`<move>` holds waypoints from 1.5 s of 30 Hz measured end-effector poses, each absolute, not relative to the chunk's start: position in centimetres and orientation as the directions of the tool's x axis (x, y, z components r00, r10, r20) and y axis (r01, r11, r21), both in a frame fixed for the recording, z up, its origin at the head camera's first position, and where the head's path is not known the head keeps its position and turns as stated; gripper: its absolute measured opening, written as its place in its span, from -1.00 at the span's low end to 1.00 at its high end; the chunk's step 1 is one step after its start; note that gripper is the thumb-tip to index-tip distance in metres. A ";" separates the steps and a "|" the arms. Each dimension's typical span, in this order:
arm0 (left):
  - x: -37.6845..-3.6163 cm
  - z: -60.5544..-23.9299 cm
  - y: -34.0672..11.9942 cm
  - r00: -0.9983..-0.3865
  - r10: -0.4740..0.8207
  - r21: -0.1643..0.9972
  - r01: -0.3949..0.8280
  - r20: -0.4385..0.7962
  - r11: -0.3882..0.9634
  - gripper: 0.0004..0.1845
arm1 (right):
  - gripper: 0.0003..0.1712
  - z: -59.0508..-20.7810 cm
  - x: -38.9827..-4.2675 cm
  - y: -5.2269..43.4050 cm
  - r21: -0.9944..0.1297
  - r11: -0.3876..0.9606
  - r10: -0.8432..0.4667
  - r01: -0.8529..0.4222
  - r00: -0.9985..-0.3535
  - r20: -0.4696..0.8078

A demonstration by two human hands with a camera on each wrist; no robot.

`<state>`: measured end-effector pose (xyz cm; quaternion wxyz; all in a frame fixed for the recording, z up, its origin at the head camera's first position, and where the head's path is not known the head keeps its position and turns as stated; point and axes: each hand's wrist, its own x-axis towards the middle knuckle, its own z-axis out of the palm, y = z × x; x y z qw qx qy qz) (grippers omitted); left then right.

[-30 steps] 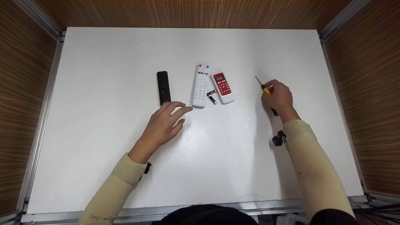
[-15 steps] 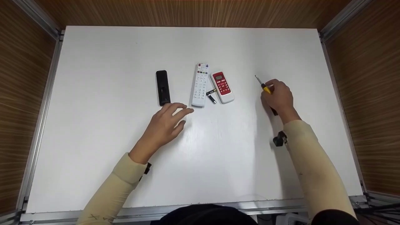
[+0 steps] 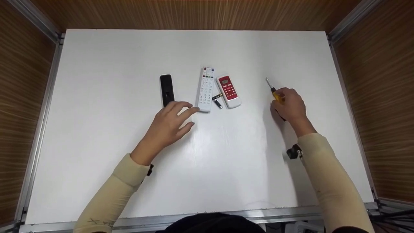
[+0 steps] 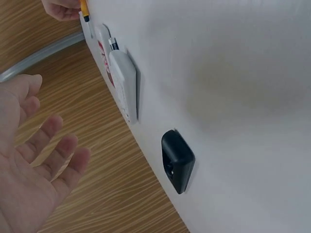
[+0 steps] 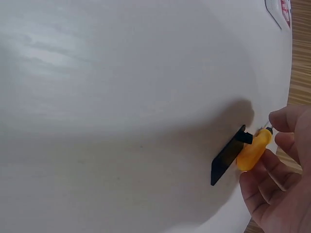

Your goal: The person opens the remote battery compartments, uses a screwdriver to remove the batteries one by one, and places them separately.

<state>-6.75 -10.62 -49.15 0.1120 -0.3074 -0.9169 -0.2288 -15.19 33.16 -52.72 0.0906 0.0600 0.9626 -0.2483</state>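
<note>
Black remote (image 3: 167, 90): lies flat at the left of the row on the white table (image 3: 97, 64), lengthwise away from the person, untouched; in the left wrist view (image 4: 178, 160) its near end shows with nothing on it.
Left hand (image 3: 168, 123): hovers over the table just in front of the black remote and the white remote, fingers (image 3: 184, 108) spread and nearly straight, holding nothing; the left wrist view (image 4: 29, 165) shows the palm bare.
White remote (image 3: 205, 89): face up, buttons showing, near end just beside the left fingertips; I cannot tell whether they touch it.
Batteries (image 3: 218, 100): two small dark cells lie loose between the white remote and the red one, so they are already outside any compartment.
Red-faced remote (image 3: 228, 91): face up, slightly angled, just right of the batteries, well apart from both hands.
Screwdriver (image 3: 274, 91): yellow grip, thin metal shaft pointing away from the person, at the right of the table.
Right hand (image 3: 290, 104): fingers curled round the screwdriver handle; the right wrist view (image 5: 279, 179) shows the yellow grip (image 5: 252, 149) pinched, with a flat black piece (image 5: 228, 155) beside it.
Progress, as I judge it: early to middle; tool taken up and cells out, but no remote is lifted, turned or opened.
</note>
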 end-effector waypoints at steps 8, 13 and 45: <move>-7.4 -50.2 -8.5 -0.875 0.412 0.463 0.484 0.253 0.743 -0.58 | -0.53 -53.3 -14.7 33.6 -0.489 0.862 0.058 0.133 -0.985 -0.164; -8.6 -50.7 -7.2 -0.916 0.360 0.513 0.398 0.177 0.761 -0.57 | -0.53 -53.4 -14.8 33.5 -0.493 0.862 0.052 0.123 -0.986 -0.155; -17.5 -52.6 -1.5 -0.975 0.123 0.553 0.000 -0.185 0.833 -0.15 | -0.59 -52.6 -11.4 33.1 -0.595 0.796 0.100 0.113 -0.993 -0.055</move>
